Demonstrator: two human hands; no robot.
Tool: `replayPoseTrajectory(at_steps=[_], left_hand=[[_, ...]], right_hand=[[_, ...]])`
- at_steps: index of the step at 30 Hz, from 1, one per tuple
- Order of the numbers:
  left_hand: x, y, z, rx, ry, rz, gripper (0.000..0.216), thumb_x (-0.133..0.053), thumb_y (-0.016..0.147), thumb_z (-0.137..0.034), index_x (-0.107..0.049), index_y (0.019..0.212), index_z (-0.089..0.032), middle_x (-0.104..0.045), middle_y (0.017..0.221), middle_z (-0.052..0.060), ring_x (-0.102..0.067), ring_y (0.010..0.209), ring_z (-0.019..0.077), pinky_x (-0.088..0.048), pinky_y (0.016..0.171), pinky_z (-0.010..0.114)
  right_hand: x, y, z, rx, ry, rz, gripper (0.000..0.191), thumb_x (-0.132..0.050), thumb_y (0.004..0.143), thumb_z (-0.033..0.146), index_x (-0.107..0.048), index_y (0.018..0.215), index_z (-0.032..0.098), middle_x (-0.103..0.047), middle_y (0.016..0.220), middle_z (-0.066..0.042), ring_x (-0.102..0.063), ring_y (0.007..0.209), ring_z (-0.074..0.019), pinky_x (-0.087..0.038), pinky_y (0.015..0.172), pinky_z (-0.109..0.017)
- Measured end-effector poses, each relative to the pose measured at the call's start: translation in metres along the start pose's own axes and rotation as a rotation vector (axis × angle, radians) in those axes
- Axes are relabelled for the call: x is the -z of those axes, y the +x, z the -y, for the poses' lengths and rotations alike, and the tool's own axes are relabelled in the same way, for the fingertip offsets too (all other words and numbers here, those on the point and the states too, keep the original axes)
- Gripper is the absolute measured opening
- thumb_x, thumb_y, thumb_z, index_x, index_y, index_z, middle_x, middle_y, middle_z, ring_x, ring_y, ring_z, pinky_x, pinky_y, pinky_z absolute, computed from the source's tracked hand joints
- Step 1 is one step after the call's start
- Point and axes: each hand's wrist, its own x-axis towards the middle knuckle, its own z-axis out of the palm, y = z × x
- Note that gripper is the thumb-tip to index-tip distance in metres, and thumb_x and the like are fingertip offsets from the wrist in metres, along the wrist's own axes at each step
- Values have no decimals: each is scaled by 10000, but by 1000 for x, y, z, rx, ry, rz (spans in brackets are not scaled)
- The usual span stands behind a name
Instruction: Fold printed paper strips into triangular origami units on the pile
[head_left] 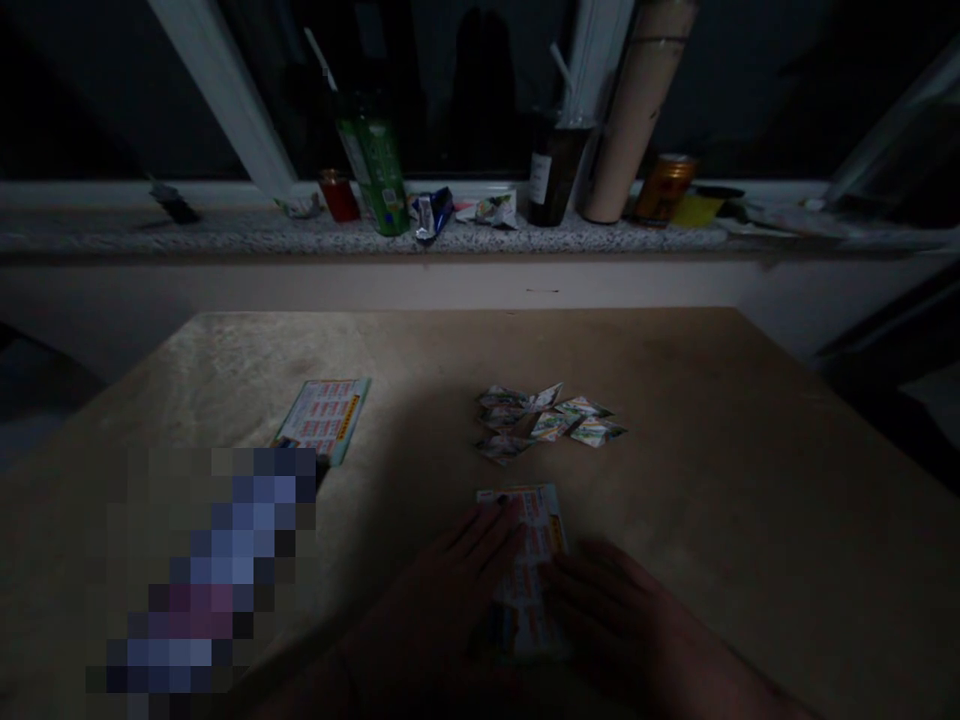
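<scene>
Nearest, the left hand (457, 580) and right hand (622, 610) lie flat on a printed sheet (529, 560), fingers spread, gripping nothing, apparently pinning it to the worktop (675, 350). Just beyond the sheet lies a cluster of folded paper pieces (547, 420); far left of it, another sheet (322, 420).

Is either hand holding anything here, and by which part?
Nothing is lifted: left hand and right hand press flat on the side edges of the sheet on the table.
</scene>
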Motion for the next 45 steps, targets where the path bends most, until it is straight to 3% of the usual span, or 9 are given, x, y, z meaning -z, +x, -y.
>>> replayPoseTrajectory(at_steps=[11,18,25,30,41,45], left_hand=[[6,13,1,-22,-64,111,875,-447,784,-626,-106,1429,-144,-102,1492,98,-143,1345,279,-181,1090,412],[27,22,4,6,-220,76,723,-459,832,-542,-214,1405,-175,-243,1464,65,-249,1322,220,-241,1079,374],[35,24,8,35,-304,45,618,-457,865,-456,-227,1398,-245,-309,1439,32,-346,1277,221,-308,1039,383],[32,23,9,28,-285,50,656,-487,844,-465,-222,1401,-241,-281,1451,44,-340,1279,238,-310,1034,381],[25,21,9,6,-194,109,755,-498,801,-554,-208,1409,-211,-177,1483,68,-174,1342,258,-202,1083,419],[25,20,6,-3,-178,135,790,-476,789,-601,-191,1414,-212,-142,1490,71,-140,1348,264,-183,1088,423]], right_hand=[[16,-1,-5,-108,276,47,274,-481,869,200,-574,1123,165,-632,1125,-67,-549,1050,-191,-351,982,-372],[15,11,-25,-216,533,-45,308,-513,850,178,-531,1158,188,-611,1070,-78,-514,1032,-193,-395,920,-367],[8,22,-34,-261,702,-117,112,-516,869,176,-620,911,180,-624,960,-59,-533,969,-169,-406,870,-328],[8,20,-34,-320,832,-109,87,-554,849,190,-631,889,181,-624,958,-60,-537,978,-168,-419,867,-318],[5,6,-25,-312,870,-97,168,-636,761,147,-652,915,211,-626,1074,-71,-520,1074,-199,-415,927,-387],[2,-2,-21,-299,789,-106,342,-640,727,117,-607,1050,224,-569,1193,-80,-445,1179,-218,-386,971,-415]])
